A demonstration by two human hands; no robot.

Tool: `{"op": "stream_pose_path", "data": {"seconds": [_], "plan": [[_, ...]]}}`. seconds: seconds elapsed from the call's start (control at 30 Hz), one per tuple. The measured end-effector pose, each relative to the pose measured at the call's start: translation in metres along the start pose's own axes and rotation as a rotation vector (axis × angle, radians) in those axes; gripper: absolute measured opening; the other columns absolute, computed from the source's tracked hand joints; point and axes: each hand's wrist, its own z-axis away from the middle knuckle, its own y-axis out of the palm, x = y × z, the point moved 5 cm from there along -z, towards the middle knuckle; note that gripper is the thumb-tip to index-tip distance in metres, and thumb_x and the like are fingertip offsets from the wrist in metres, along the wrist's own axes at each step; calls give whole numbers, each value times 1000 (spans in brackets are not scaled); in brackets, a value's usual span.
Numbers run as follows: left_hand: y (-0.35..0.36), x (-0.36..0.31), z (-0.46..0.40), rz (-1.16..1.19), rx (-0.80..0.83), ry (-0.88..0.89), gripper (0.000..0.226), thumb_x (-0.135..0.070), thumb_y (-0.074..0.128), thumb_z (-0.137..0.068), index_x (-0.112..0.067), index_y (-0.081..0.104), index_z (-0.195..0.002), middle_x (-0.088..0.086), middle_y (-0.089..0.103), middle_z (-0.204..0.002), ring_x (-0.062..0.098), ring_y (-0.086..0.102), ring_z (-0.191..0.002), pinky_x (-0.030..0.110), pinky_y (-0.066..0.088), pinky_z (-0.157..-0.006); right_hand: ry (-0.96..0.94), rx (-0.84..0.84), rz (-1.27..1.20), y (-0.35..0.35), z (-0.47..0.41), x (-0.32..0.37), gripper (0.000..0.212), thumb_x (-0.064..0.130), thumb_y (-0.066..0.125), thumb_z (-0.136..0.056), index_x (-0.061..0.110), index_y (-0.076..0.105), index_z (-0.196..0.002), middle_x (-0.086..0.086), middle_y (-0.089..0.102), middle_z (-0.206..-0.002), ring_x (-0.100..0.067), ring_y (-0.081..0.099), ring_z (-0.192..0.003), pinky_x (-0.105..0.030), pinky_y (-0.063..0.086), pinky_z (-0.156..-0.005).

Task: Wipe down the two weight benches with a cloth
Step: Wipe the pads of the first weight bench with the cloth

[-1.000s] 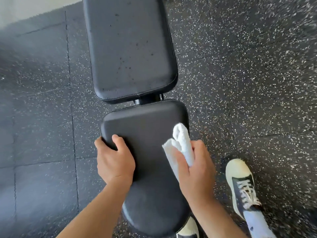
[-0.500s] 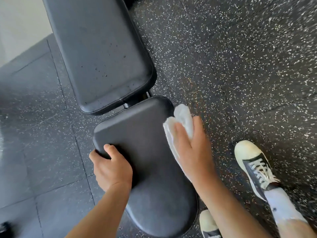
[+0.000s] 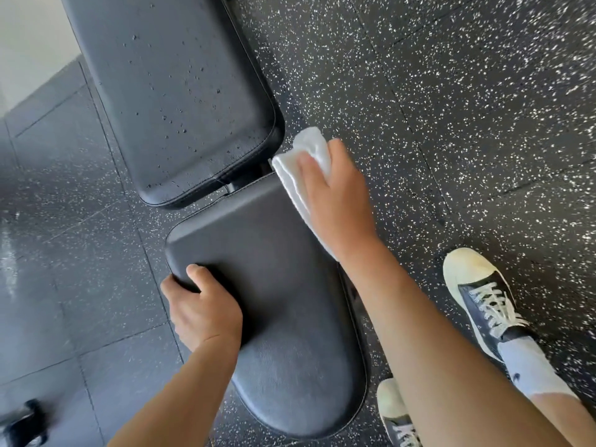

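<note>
A black padded weight bench fills the middle of the head view. Its seat pad (image 3: 274, 285) is nearest me and its back pad (image 3: 180, 91), dotted with droplets, lies beyond. My left hand (image 3: 203, 308) grips the seat pad's left front corner, thumb on top. My right hand (image 3: 335, 191) presses a folded white cloth (image 3: 301, 162) flat against the seat pad's far right edge, near the gap between the pads. Only one bench is in view.
Speckled black rubber floor (image 3: 451, 108) surrounds the bench. My two cream-toed dark sneakers (image 3: 480, 295) stand to the right of the seat. A dark blurred object (image 3: 22, 424) sits at the bottom left corner. A pale wall (image 3: 25, 33) shows at top left.
My right hand has slid the cloth away from me along the seat pad's right side to its far corner. My left hand kept its grip on the left corner.
</note>
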Motion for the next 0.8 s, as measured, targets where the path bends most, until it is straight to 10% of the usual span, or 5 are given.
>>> {"op": "stream_pose_path", "data": {"seconds": [0.4, 0.8], "plan": [[0, 0, -2, -2, -11, 22, 60, -61, 31, -92, -14, 53, -122, 17, 65, -121, 43, 58, -110, 44, 32, -83, 111, -1, 53, -59, 244, -97, 31, 56, 59, -97, 29, 44, -92, 5, 56, -73, -20, 57, -67, -45, 49, -60], [1, 1, -1, 77, 36, 1, 66, -65, 29, -88, -17, 52, -127, 8, 64, -124, 37, 57, -112, 45, 34, -87, -163, -69, 98, -17, 62, -11, 36, 46, 62, -99, 18, 40, -93, 4, 54, -85, -22, 45, -76, -40, 36, -65]]}}
